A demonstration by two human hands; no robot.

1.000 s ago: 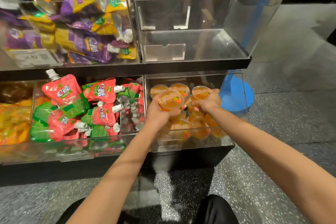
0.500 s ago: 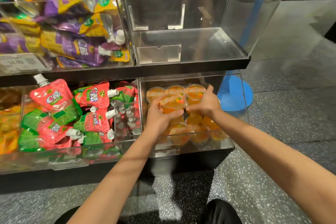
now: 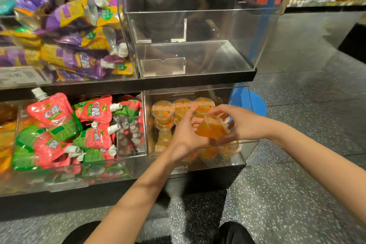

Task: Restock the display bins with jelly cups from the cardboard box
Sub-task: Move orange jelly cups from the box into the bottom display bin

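A clear lower display bin [image 3: 233, 162] holds several orange jelly cups [image 3: 162, 109], some lined up at its back. Between my two hands, over the bin's front, is one tilted orange jelly cup [image 3: 211, 129]. My left hand [image 3: 183, 138] curls round its left side and my right hand [image 3: 240, 124] grips it from the right, fingers over its top. The cardboard box is out of view.
Above stands an empty clear bin [image 3: 198, 55]. To the left, a bin of red and green drink pouches [image 3: 59, 130] and a bin of purple and yellow pouches [image 3: 75, 31]. A blue round base [image 3: 255, 103] sits on the speckled floor at right.
The cup that my left hand held lid-up is now tilted on its side between both hands, lower and nearer the bin's front. The view moved closer and to the left.
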